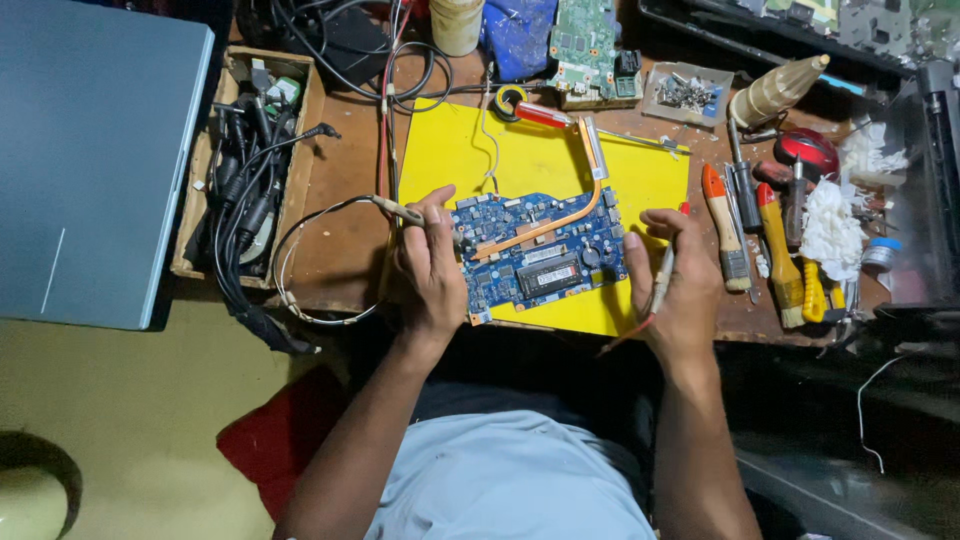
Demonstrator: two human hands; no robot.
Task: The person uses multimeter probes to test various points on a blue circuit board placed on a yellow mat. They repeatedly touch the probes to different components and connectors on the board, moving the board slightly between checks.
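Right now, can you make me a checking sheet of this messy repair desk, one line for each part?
Surface: brown wooden desk with a yellow mat on it.
Job's things: blue laptop circuit board with a copper pipe lying on the mat.
Clutter: orange-handled brushes and screwdrivers, white cotton wads, small tray of screws, green circuit board.
Hands: left hand holds a thin probe at the board's left edge; right hand holds a pale probe with a red wire at its right edge.
Cables: black leads heaped in a cardboard box; a black loop on the desk.
Surroundings: closed grey laptop, yellowish floor.
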